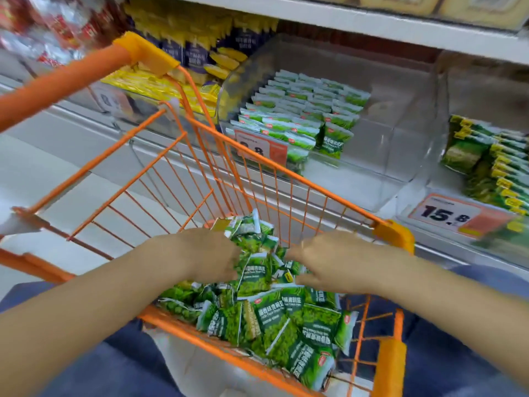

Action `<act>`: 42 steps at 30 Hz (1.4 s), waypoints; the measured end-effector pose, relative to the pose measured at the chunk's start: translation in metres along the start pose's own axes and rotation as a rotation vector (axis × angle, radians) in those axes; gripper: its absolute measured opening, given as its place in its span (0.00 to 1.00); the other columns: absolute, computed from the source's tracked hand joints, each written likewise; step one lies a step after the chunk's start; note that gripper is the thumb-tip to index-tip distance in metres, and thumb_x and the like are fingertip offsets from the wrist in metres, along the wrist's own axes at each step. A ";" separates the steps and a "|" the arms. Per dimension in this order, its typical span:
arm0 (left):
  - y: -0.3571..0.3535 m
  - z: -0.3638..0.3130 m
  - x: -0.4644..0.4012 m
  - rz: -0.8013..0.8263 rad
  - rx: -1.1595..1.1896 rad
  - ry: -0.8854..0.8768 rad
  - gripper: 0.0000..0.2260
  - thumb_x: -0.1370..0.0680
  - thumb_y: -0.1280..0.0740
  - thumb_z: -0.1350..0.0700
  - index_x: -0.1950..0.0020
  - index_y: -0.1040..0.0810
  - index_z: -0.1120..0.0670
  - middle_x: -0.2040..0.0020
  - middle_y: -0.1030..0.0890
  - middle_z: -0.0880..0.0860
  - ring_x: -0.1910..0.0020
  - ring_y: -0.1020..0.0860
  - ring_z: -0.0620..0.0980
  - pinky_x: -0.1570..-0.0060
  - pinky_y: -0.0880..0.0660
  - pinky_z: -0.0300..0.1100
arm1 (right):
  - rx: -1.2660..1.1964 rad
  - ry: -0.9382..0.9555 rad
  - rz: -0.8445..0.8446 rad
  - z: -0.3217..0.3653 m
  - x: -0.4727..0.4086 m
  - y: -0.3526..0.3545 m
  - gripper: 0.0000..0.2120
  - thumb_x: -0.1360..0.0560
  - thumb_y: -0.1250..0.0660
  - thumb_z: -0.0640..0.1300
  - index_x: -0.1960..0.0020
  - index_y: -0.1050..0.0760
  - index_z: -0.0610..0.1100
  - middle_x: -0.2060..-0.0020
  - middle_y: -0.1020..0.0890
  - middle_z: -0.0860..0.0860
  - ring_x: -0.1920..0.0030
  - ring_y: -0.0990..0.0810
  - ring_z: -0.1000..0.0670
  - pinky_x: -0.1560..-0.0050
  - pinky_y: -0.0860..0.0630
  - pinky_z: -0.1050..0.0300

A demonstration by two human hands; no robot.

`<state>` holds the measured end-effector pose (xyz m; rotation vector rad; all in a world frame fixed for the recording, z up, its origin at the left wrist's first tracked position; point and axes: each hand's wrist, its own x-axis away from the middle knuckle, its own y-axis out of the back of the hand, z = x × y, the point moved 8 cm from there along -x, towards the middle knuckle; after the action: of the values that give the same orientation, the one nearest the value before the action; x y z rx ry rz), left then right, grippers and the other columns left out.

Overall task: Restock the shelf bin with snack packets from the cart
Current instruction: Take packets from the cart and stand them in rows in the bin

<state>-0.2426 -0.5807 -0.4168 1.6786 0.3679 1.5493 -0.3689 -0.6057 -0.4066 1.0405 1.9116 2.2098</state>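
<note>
An orange wire cart [286, 173] stands in front of me with a heap of green snack packets [274, 313] in it. My left hand [209, 253] grips a bunch of green packets [252, 233] lifted a little above the heap. My right hand [332, 262] reaches in from the right, fingers curled against packets at the heap's middle; whether it holds any is blurred. On the shelf beyond the cart, a clear plastic bin [400, 116] holds rows of the same green packets [300, 110] in its left half.
A yellow-packet bin [171, 81] sits left of the clear bin, a dark green packet bin [492, 167] to its right. Price tags [260, 147] hang on the bin fronts. Another shelf board [372, 24] runs above. The cart's orange handle [57, 84] rises at left.
</note>
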 end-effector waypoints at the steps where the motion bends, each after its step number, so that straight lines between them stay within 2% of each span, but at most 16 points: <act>1: 0.000 0.006 0.001 -0.004 0.013 0.018 0.19 0.18 0.45 0.44 0.31 0.30 0.54 0.42 0.23 0.54 0.44 0.25 0.54 0.49 0.28 0.45 | 0.021 0.002 0.105 0.007 -0.010 -0.010 0.20 0.20 0.42 0.55 0.33 0.31 0.46 0.42 0.22 0.45 0.42 0.23 0.42 0.51 0.26 0.50; 4: 0.003 0.035 0.005 -0.030 0.020 0.097 0.18 0.17 0.43 0.50 0.28 0.33 0.51 0.34 0.26 0.53 0.37 0.26 0.54 0.43 0.27 0.48 | -0.003 0.045 0.142 0.028 -0.038 -0.013 0.22 0.20 0.41 0.55 0.33 0.32 0.42 0.44 0.22 0.43 0.47 0.23 0.42 0.54 0.26 0.52; 8: -0.007 0.072 0.004 -0.026 0.015 0.270 0.15 0.17 0.43 0.55 0.31 0.31 0.53 0.35 0.25 0.54 0.40 0.25 0.54 0.47 0.26 0.47 | -0.169 -0.043 0.039 0.038 -0.084 -0.004 0.30 0.20 0.42 0.55 0.24 0.45 0.42 0.40 0.25 0.43 0.48 0.23 0.42 0.59 0.27 0.53; 12: -0.010 0.073 -0.006 -0.072 0.123 0.263 0.13 0.17 0.46 0.55 0.35 0.28 0.54 0.40 0.23 0.54 0.47 0.24 0.53 0.52 0.27 0.46 | -0.437 -0.201 0.005 0.035 -0.114 -0.016 0.18 0.20 0.40 0.55 0.45 0.27 0.40 0.63 0.26 0.47 0.60 0.24 0.44 0.64 0.29 0.52; 16: -0.001 0.072 -0.007 -0.167 0.088 0.278 0.14 0.16 0.47 0.52 0.38 0.26 0.55 0.45 0.22 0.53 0.46 0.23 0.54 0.55 0.26 0.47 | -0.627 -0.305 -0.079 0.027 -0.117 -0.017 0.21 0.25 0.31 0.53 0.37 0.24 0.43 0.48 0.18 0.46 0.51 0.20 0.46 0.51 0.22 0.49; 18: 0.008 0.078 0.000 -0.240 0.106 0.332 0.15 0.16 0.48 0.50 0.40 0.26 0.56 0.50 0.22 0.52 0.49 0.23 0.54 0.57 0.28 0.47 | -0.659 -0.313 -0.114 0.021 -0.114 -0.005 0.19 0.27 0.29 0.52 0.39 0.21 0.44 0.45 0.18 0.48 0.49 0.20 0.48 0.49 0.23 0.53; 21: 0.022 0.094 0.014 -0.454 0.428 0.410 0.20 0.16 0.51 0.44 0.42 0.25 0.55 0.51 0.21 0.52 0.50 0.23 0.55 0.52 0.27 0.48 | -0.866 -0.322 -0.230 0.005 -0.095 0.030 0.16 0.28 0.27 0.49 0.44 0.19 0.43 0.48 0.17 0.51 0.51 0.21 0.53 0.54 0.29 0.61; 23: 0.031 0.096 0.023 -0.587 0.747 0.372 0.26 0.18 0.54 0.38 0.41 0.24 0.53 0.50 0.20 0.53 0.50 0.22 0.54 0.47 0.25 0.50 | -1.109 -0.288 -0.375 -0.006 -0.073 0.056 0.11 0.28 0.27 0.45 0.48 0.18 0.42 0.61 0.20 0.57 0.64 0.23 0.63 0.64 0.31 0.69; 25: 0.041 0.093 0.031 -0.685 1.113 0.266 0.25 0.20 0.51 0.36 0.42 0.23 0.51 0.51 0.20 0.51 0.52 0.21 0.51 0.47 0.23 0.51 | -1.342 -0.250 -0.509 -0.015 -0.049 0.071 0.04 0.28 0.27 0.42 0.53 0.18 0.46 0.71 0.24 0.57 0.75 0.28 0.63 0.72 0.34 0.72; 27: 0.050 0.084 0.036 -0.708 1.437 0.109 0.20 0.21 0.44 0.38 0.43 0.21 0.50 0.50 0.20 0.46 0.55 0.19 0.48 0.51 0.20 0.46 | -1.487 -0.203 -0.614 -0.023 -0.027 0.080 0.05 0.29 0.28 0.40 0.58 0.20 0.50 0.75 0.23 0.55 0.76 0.28 0.60 0.74 0.33 0.68; 29: 0.056 0.075 0.040 -0.682 1.598 -0.037 0.11 0.21 0.38 0.44 0.50 0.19 0.48 0.57 0.16 0.41 0.58 0.16 0.49 0.56 0.19 0.40 | -1.549 -0.170 -0.663 -0.027 -0.015 0.083 0.05 0.30 0.28 0.39 0.56 0.19 0.48 0.73 0.20 0.54 0.74 0.25 0.57 0.74 0.31 0.67; 31: 0.062 0.068 0.044 -0.673 1.669 -0.107 0.08 0.23 0.36 0.48 0.53 0.19 0.49 0.61 0.15 0.46 0.60 0.15 0.51 0.59 0.19 0.38 | -1.621 -0.176 -0.715 -0.036 -0.003 0.084 0.05 0.30 0.29 0.40 0.55 0.18 0.46 0.70 0.17 0.53 0.73 0.23 0.57 0.72 0.28 0.66; 33: 0.068 0.061 0.045 -0.654 1.678 -0.138 0.15 0.26 0.35 0.46 0.50 0.18 0.55 0.59 0.14 0.54 0.59 0.15 0.52 0.60 0.19 0.38 | -1.697 -0.186 -0.759 -0.043 0.008 0.082 0.05 0.29 0.30 0.39 0.55 0.18 0.46 0.68 0.17 0.53 0.73 0.23 0.57 0.69 0.25 0.67; 35: 0.079 0.053 0.045 -0.645 1.645 -0.167 0.16 0.27 0.35 0.45 0.51 0.18 0.57 0.58 0.14 0.54 0.59 0.15 0.52 0.60 0.19 0.39 | -1.759 -0.201 -0.784 -0.051 0.016 0.079 0.06 0.29 0.30 0.38 0.53 0.19 0.44 0.67 0.17 0.52 0.73 0.23 0.57 0.68 0.24 0.67; 38: 0.105 0.037 0.044 -0.700 1.553 -0.234 0.08 0.24 0.33 0.53 0.53 0.18 0.56 0.59 0.14 0.52 0.59 0.16 0.48 0.61 0.20 0.37 | -1.798 -0.249 -0.848 -0.064 0.032 0.077 0.11 0.31 0.30 0.38 0.48 0.20 0.39 0.66 0.17 0.49 0.73 0.22 0.56 0.68 0.23 0.66; 42: 0.141 0.016 0.034 -0.890 1.485 -0.253 0.02 0.24 0.32 0.58 0.54 0.19 0.52 0.63 0.15 0.52 0.61 0.16 0.46 0.58 0.19 0.40 | -1.487 -0.307 -1.047 -0.092 0.074 0.089 0.10 0.29 0.31 0.45 0.49 0.20 0.43 0.62 0.17 0.49 0.66 0.19 0.55 0.67 0.23 0.63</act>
<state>-0.2632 -0.6525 -0.2910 2.0897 2.1150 0.2018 -0.4384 -0.6738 -0.2955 0.0127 0.1457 1.7684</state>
